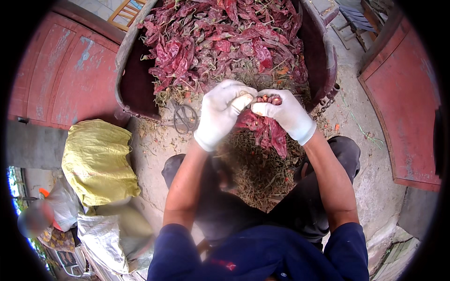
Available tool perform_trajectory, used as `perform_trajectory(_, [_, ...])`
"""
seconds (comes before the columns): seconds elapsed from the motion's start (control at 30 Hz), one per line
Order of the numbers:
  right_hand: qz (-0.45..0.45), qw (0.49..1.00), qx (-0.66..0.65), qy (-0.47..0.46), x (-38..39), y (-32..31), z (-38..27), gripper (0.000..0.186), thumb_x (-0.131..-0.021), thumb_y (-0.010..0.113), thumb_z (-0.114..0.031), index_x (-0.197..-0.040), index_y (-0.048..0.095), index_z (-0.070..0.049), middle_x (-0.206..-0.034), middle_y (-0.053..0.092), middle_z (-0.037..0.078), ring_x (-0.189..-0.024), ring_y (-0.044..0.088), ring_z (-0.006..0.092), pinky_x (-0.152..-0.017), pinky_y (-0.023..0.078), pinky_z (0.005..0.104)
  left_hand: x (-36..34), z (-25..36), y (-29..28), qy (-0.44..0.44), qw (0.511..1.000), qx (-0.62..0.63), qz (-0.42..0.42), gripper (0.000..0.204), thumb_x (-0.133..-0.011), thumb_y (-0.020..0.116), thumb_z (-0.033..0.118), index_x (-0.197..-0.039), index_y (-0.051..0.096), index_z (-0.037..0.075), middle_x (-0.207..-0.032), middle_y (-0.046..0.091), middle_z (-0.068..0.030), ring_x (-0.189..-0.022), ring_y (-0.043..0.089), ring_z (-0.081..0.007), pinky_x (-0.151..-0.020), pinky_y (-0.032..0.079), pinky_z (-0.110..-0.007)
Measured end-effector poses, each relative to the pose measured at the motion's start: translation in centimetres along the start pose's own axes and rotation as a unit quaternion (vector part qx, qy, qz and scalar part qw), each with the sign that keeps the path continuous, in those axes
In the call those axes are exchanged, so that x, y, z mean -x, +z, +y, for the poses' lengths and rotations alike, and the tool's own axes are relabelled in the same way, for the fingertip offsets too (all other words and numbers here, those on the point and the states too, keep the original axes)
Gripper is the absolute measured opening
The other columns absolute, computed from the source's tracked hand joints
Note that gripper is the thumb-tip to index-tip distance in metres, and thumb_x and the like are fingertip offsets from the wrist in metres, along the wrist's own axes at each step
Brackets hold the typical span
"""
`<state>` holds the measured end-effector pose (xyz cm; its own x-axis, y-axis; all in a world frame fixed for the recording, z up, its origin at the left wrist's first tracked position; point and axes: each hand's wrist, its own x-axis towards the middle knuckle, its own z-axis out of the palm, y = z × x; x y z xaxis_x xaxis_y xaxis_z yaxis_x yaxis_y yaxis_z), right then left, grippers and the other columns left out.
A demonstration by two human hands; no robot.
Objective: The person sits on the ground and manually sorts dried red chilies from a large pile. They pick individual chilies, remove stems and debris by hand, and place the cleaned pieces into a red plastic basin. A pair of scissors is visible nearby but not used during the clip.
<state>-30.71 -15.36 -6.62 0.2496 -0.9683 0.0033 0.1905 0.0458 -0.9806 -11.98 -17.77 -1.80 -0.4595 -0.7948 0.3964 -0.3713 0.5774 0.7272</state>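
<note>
Both my hands wear white gloves and meet in front of me. My right hand [286, 114] grips a bunch of dried red chillies [269, 129] that hangs down below it. My left hand [220, 114] pinches the top end of the same bunch, at the stems, thumb against fingers. Behind my hands a dark tilted cart tub [133, 82] holds a large heap of dried red chillies [220, 40]. A pile of plucked stems and bits [255, 171] lies on the ground between my knees.
Scissors [185, 117] lie on the concrete left of my hands. A yellow sack [96, 161] and a white sack [105, 236] sit at my left, with another person at the far lower left. Red metal doors [65, 75] flank both sides. A chain [325, 107] hangs off the tub.
</note>
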Motion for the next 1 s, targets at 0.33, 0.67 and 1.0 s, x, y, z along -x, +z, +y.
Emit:
perform_trajectory(0.33, [0.091, 0.917, 0.353, -0.161, 0.5, 1.4, -1.1, 0.022, -0.079, 0.072, -0.030, -0.091, 0.070, -0.011, -0.074, 0.064, 0.016, -0.070, 0.064, 0.0367, -0.061, 0.051, 0.0416, 0.8, -3.4, 2.2, -0.270, 0.838, 0.472, 0.041, 0.022, -0.099, 0.059, 0.019, -0.100, 0.066, -0.001, -0.085, 0.066, -0.0060, -0.076, 0.061, -0.0157, -0.074, 0.049, -0.029])
perform_trajectory(0.67, [0.005, 0.985, -0.167, 0.053, 0.9, 0.6, -0.6, 0.031, -0.088, 0.069, -0.008, -0.115, 0.065, 0.007, -0.097, 0.068, -0.001, -0.086, 0.060, 0.0053, -0.079, 0.050, 0.0232, -0.4, 0.0, 2.3, -0.127, 0.936, 0.326, 0.027, 0.025, -0.096, 0.065, 0.023, -0.104, 0.069, -0.001, -0.100, 0.071, -0.0081, -0.092, 0.063, -0.0131, -0.087, 0.049, -0.029])
perform_trajectory(1.0, [0.012, 0.995, 0.099, -0.010, 0.6, 0.3, 1.4, 0.022, -0.079, 0.076, -0.020, -0.092, 0.073, -0.002, -0.077, 0.069, 0.007, -0.072, 0.065, 0.0160, -0.069, 0.050, 0.0323, -0.5, 0.8, 2.3, -0.146, 0.972, 0.186, -0.001, 0.022, -0.097, 0.064, 0.020, -0.095, 0.069, -0.001, -0.087, 0.070, -0.0033, -0.081, 0.063, -0.0093, -0.077, 0.051, -0.026])
